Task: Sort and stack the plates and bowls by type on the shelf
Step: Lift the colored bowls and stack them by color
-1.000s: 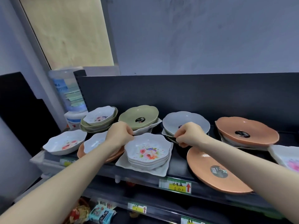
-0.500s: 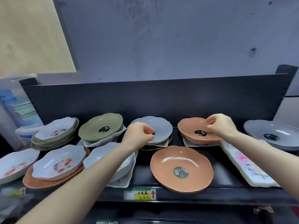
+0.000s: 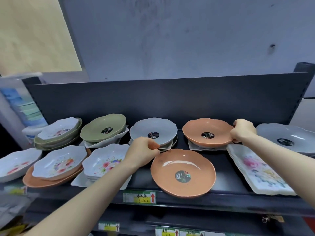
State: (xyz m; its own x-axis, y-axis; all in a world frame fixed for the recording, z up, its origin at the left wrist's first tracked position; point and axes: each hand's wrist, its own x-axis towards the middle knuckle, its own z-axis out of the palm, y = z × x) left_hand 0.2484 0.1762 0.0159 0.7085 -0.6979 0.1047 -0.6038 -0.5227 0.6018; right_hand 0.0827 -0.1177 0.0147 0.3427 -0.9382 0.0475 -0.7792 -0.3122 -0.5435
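Observation:
My left hand (image 3: 142, 151) pinches the front rim of a grey plate (image 3: 153, 131) that tops a small stack at the back middle of the dark shelf (image 3: 221, 189). My right hand (image 3: 242, 131) grips the right rim of an orange plate (image 3: 207, 132) resting on a white dish at the back right. A second orange plate (image 3: 183, 172) lies flat in front of them. A green plate (image 3: 104, 127) sits on a white square dish to the left. Floral white bowls (image 3: 104, 161) stand stacked at the front left.
A long floral tray (image 3: 259, 169) lies at the front right, with a grey plate (image 3: 286, 137) behind it. More floral bowls on orange and green plates (image 3: 58, 132) fill the left end. The shelf's back panel (image 3: 162, 99) rises behind. Price labels (image 3: 139, 197) line the front edge.
The view has swung right along the shelf. My right hand moved from the grey plate stack to the orange plate's right rim. My left hand moved from the floral bowls to the grey plate's front rim.

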